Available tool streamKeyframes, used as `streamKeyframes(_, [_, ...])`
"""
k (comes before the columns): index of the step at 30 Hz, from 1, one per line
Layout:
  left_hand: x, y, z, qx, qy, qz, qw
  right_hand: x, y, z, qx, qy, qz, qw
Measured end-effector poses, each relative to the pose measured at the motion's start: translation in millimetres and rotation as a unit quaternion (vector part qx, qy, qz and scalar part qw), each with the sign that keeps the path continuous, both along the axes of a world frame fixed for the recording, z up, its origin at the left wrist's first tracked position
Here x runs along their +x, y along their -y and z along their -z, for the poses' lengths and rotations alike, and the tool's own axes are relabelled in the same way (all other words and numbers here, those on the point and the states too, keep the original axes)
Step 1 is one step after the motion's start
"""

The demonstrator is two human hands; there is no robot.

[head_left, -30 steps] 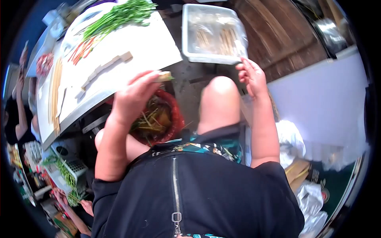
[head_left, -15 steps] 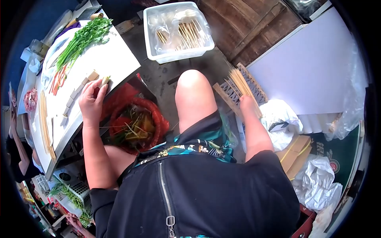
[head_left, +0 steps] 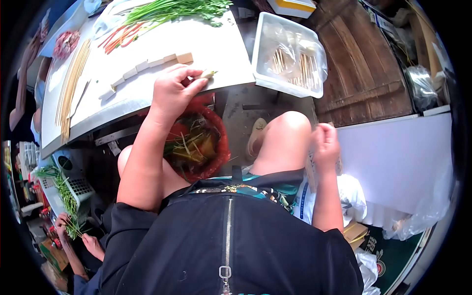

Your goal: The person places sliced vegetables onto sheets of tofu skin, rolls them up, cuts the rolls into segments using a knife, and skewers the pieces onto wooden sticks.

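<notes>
My left hand [head_left: 174, 91] rests at the near edge of the white table [head_left: 226, 59], thumb and fingers pinched on a small pale roll with green at its end [head_left: 209, 74]. Just beyond it, a row of pale rectangular blocks [head_left: 142, 66] runs across the tabletop. My right hand [head_left: 325, 143] is raised beside my right knee, slightly blurred, its fingers curled closed. Whatever it may hold is too small or hidden to make out. Part of a woven basket [head_left: 339, 164] shows behind that hand.
On the table lie leafy green stalks [head_left: 167, 12], red strips [head_left: 120, 38], thin sticks [head_left: 71, 93] and pinkish meat [head_left: 65, 44]. A white tub [head_left: 318, 91] holds bagged skewers. Below is a red-lined bin [head_left: 223, 147] with scraps. Another person's hands [head_left: 91, 244] hold greens at lower left.
The view has swung left. My right hand has come away from the bundle of thin skewers in the basket and risen beside my knee. My left hand still pinches the roll.
</notes>
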State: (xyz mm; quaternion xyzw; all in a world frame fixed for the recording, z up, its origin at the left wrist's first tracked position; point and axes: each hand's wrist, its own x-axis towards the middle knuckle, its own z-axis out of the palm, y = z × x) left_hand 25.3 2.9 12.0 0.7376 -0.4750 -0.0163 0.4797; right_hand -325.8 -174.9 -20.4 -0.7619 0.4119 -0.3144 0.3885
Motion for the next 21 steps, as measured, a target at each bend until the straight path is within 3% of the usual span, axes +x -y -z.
streamKeyframes(3, [1.1,3.1,5.9,-0.035,-0.021,-0.011,0.999,66.2,-49.5,-24.0,0.012,0.034,-0.217,0.975])
streamKeyframes(4, [1.9,3.3,6.8,-0.035,-0.032,-0.015,0.999,77.1,-59.1,-29.1,-0.033,-0.03,-0.257,0.965])
streamKeyframes(5, [2.6,3.3,6.2,-0.036,-0.032,-0.019,0.999,89.0,-67.2,-26.9,0.019,-0.011,-0.26,0.965])
streamKeyframes(7, [4.4,3.0,4.8,-0.015,-0.049,-0.011,0.999,104.2,-73.4,-14.3,-0.007,0.036,-0.24,0.97])
streamKeyframes(10, [6.6,5.2,8.9,-0.01,-0.059,-0.015,0.998,107.9,-74.1,-12.1,0.047,0.004,-0.243,0.969])
streamKeyframes(13, [6.7,6.8,8.2,0.012,-0.106,-0.019,0.994,111.8,-75.0,-10.1,0.005,0.03,-0.24,0.97])
streamKeyframes(21, [6.5,6.3,8.5,0.007,-0.092,-0.018,0.996,113.1,-74.1,-7.9,0.066,0.014,-0.236,0.969])
